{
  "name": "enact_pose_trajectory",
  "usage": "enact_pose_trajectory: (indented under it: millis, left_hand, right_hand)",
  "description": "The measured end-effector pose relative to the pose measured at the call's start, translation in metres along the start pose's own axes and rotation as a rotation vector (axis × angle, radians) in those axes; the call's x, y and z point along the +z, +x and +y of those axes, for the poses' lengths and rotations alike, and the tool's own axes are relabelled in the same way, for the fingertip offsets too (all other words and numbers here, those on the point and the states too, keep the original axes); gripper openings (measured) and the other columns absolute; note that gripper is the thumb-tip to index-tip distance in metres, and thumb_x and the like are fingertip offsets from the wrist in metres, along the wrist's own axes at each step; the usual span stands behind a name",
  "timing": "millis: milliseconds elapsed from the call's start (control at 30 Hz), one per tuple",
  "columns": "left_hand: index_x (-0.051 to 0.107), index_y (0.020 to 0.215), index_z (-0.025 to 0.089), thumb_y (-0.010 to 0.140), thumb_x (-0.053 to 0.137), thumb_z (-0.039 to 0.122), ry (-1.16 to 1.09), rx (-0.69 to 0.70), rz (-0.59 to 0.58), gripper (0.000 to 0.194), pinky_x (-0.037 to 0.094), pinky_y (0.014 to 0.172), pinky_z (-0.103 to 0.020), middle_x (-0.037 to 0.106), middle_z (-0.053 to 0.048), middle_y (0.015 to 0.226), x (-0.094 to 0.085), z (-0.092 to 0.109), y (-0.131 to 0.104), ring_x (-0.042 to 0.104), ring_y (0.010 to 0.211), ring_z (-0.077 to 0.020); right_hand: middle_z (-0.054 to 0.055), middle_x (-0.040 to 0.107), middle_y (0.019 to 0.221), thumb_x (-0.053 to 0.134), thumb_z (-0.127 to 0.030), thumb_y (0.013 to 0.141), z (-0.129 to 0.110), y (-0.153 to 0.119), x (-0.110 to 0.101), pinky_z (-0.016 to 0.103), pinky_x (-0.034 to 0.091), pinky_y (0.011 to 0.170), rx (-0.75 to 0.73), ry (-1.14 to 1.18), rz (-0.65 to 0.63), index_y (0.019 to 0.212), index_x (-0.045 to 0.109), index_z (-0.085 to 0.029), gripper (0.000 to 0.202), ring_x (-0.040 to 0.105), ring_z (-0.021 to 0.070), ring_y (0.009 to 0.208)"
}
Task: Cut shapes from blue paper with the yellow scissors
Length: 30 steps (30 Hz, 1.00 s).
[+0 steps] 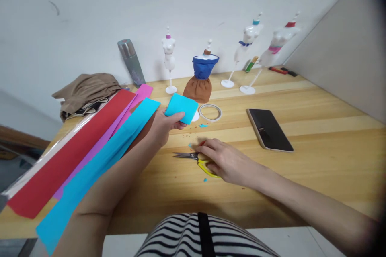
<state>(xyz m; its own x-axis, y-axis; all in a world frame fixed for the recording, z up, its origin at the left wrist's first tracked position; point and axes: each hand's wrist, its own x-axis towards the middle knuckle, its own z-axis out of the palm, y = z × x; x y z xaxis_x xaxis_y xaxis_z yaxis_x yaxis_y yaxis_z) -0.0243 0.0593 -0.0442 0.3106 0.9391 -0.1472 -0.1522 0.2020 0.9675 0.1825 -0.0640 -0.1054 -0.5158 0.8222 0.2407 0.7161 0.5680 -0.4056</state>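
Observation:
A folded square of bright blue crepe-like paper [182,108] is pinched in my left hand [163,125], the thumb lying across its lower edge. My right hand [224,158] is closed over the handles of a pair of scissors [185,155] low over the table. The blades point left and are slightly apart; one yellow handle loop shows, and the fingers cover part of the other. Small blue and reddish scraps lie around the scissors. Beneath my left forearm stretches a long blue paper strip [105,160], beside red [75,148] and pink-purple strips [123,122].
A mini mannequin in a blue top and brown skirt [197,89] stands behind a tape roll [210,106]. Other mannequins [169,62] line the wall. A phone [269,129] lies right, a glue stick [251,64] behind. Left are a thermos [132,62] and brown cloth [87,92].

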Motion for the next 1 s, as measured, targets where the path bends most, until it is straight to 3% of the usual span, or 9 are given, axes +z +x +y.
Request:
enact_pose_trajectory:
  millis: [133, 233, 333, 433, 600, 733, 833, 900, 1000]
  left_hand:
    - [0.071, 0.072, 0.013, 0.060, 0.093, 0.034, 0.010, 0.012, -0.006, 0.032, 0.055, 0.058, -0.027, 0.071, -0.004, 0.063, -0.001, 0.002, -0.001, 0.068, 0.059, -0.0156]
    - [0.071, 0.075, 0.013, 0.061, 0.094, 0.034, -0.002, 0.036, -0.009, 0.034, 0.056, 0.057, -0.027, 0.073, -0.005, 0.065, -0.006, 0.005, 0.000, 0.069, 0.058, -0.0165]
    - [0.071, 0.079, 0.014, 0.066, 0.093, 0.033, -0.019, 0.090, 0.013, 0.032, 0.057, 0.058, -0.028, 0.073, -0.004, 0.067, -0.012, 0.009, 0.002, 0.068, 0.059, -0.0155]
    - [0.070, 0.078, 0.015, 0.067, 0.093, 0.031, -0.014, 0.128, 0.016, 0.030, 0.058, 0.060, -0.026, 0.071, -0.001, 0.068, -0.018, 0.014, 0.004, 0.066, 0.061, -0.0139]
    - [0.070, 0.075, 0.015, 0.066, 0.092, 0.028, 0.050, 0.096, -0.065, 0.027, 0.056, 0.058, -0.025, 0.068, -0.002, 0.068, -0.025, 0.019, 0.003, 0.066, 0.063, -0.0143]
    - [0.068, 0.067, 0.016, 0.061, 0.091, 0.029, 0.157, 0.047, -0.164, 0.027, 0.054, 0.058, -0.026, 0.066, -0.002, 0.064, -0.026, 0.023, 0.001, 0.064, 0.061, -0.0148]
    - [0.065, 0.060, 0.017, 0.059, 0.088, 0.030, 0.279, -0.001, -0.243, 0.026, 0.051, 0.056, -0.026, 0.063, -0.001, 0.059, -0.025, 0.027, -0.002, 0.059, 0.058, -0.0140]
    - [0.068, 0.060, 0.018, 0.060, 0.086, 0.029, 0.359, -0.029, -0.304, 0.021, 0.050, 0.055, -0.025, 0.064, -0.001, 0.059, -0.023, 0.030, -0.004, 0.059, 0.057, -0.0139]
    - [0.070, 0.060, 0.019, 0.061, 0.081, 0.026, 0.445, -0.037, -0.393, 0.012, 0.045, 0.052, -0.024, 0.063, 0.001, 0.057, -0.021, 0.034, -0.007, 0.056, 0.055, -0.0132]
  right_hand:
    - [0.019, 0.075, 0.125, 0.058, 0.002, 0.084, 0.004, -0.001, -0.004, 0.055, 0.066, 0.098, 0.014, -0.051, -0.100, 0.144, 0.066, -0.018, 0.063, 0.076, 0.0332, 0.114]
    - [0.016, 0.075, 0.126, 0.056, 0.000, 0.083, 0.004, -0.001, -0.014, 0.046, 0.067, 0.092, 0.015, 0.016, -0.119, 0.136, 0.066, -0.021, 0.058, 0.077, 0.0280, 0.107]
    - [0.009, 0.076, 0.119, 0.060, -0.004, 0.085, 0.005, -0.004, -0.021, 0.036, 0.067, 0.078, 0.052, 0.257, -0.010, 0.124, 0.068, -0.027, 0.045, 0.076, 0.0222, 0.093]
    - [0.007, 0.078, 0.113, 0.073, -0.019, 0.090, 0.012, -0.002, -0.019, 0.034, 0.065, 0.077, 0.128, 0.607, 0.108, 0.126, 0.069, -0.030, 0.038, 0.077, 0.0227, 0.094]
    - [0.000, 0.069, 0.097, 0.094, -0.046, 0.081, 0.022, 0.017, -0.011, 0.028, 0.056, 0.061, 0.094, 1.026, 0.216, 0.139, 0.066, -0.036, 0.065, 0.066, 0.0166, 0.075]
    - [0.003, 0.070, 0.104, 0.095, -0.056, 0.079, 0.015, 0.037, -0.028, 0.034, 0.059, 0.074, 0.117, 0.915, 0.421, 0.123, 0.065, -0.033, 0.059, 0.069, 0.0209, 0.088]
    - [0.005, 0.075, 0.105, 0.098, -0.053, 0.074, 0.005, 0.054, -0.048, 0.040, 0.061, 0.086, 0.170, 0.813, 0.483, 0.115, 0.060, -0.030, 0.061, 0.074, 0.0263, 0.100]
    - [0.005, 0.076, 0.107, 0.099, -0.051, 0.072, 0.000, 0.066, -0.058, 0.039, 0.061, 0.084, 0.176, 0.755, 0.489, 0.110, 0.059, -0.029, 0.060, 0.073, 0.0246, 0.095]
    - [-0.001, 0.070, 0.092, 0.100, -0.046, 0.064, -0.002, 0.083, -0.061, 0.034, 0.055, 0.070, 0.203, 0.725, 0.428, 0.102, 0.058, -0.028, 0.059, 0.066, 0.0191, 0.078]
